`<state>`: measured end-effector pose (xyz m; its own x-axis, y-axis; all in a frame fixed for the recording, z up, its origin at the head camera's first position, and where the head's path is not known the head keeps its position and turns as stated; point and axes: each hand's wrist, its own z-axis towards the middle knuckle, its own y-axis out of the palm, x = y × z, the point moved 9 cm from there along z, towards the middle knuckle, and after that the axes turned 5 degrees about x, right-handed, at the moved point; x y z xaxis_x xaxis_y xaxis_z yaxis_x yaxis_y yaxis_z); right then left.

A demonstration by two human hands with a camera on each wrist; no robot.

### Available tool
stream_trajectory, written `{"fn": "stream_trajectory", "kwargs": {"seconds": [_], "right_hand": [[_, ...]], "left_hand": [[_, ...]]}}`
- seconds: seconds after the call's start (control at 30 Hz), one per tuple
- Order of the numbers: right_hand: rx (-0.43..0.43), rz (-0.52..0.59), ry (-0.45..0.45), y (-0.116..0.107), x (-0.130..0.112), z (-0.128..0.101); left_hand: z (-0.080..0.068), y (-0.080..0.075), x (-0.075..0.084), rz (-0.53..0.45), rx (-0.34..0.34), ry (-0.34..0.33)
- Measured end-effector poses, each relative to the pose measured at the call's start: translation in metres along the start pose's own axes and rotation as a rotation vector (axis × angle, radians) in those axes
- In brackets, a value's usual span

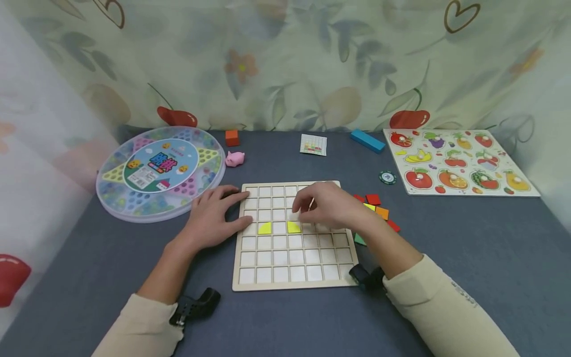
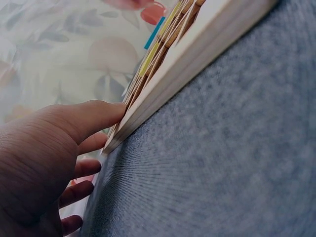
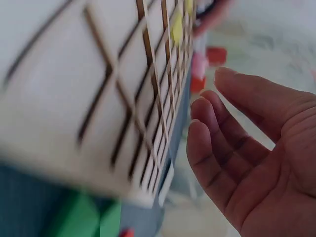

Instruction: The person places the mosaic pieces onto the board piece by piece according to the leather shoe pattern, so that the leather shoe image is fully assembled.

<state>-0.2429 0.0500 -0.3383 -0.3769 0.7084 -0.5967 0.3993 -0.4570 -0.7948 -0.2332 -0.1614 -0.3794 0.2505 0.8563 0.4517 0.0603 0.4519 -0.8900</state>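
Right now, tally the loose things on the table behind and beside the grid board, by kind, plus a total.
Game case: 1
Orange cube: 1
Pink pig: 1
Pattern card: 1
Blue block: 1
Chip: 1
Fruit puzzle: 1
Loose tiles: a pile, count unclear
Total: 7, plus the tiles

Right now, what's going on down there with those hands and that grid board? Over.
Left hand flat, bracing grid board at its left edge. Right hand hovering over the cells, fingers relaxed, holding nothing visible. Two yellow tiles seated. Nothing in the way.
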Motion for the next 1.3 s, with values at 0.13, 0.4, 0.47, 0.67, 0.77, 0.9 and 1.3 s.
{"fn": "stream_trajectory", "kwargs": {"seconds": [0.13,0.4,0.47,0.67,0.77,0.9,1.3], "right_hand": [[0.042,0.023,0.065,-0.024,0.022,-0.014],[0.104,-0.050,0.200,-0.056,0.074,-0.042],[0.105,-0.106,0.222,-0.059,0.084,-0.046],[0.064,-0.214,0.270,-0.058,0.104,-0.049],[0.062,-0.217,0.280,-0.056,0.107,-0.048],[0.075,-0.189,0.287,-0.055,0.108,-0.048],[0.115,0.067,0.199,-0.052,0.069,-0.042]], "left_hand": [[-0.001,-0.001,-0.001,0.004,-0.004,-0.005],[-0.002,-0.002,-0.002,0.008,0.000,-0.006],[-0.003,-0.002,-0.002,0.007,0.001,-0.004],[-0.003,-0.002,-0.003,0.007,0.000,0.001],[-0.002,-0.002,-0.003,0.008,0.001,0.003],[-0.002,-0.001,-0.002,0.005,0.006,0.007],[-0.001,0.000,0.001,-0.009,0.013,0.011]]}}
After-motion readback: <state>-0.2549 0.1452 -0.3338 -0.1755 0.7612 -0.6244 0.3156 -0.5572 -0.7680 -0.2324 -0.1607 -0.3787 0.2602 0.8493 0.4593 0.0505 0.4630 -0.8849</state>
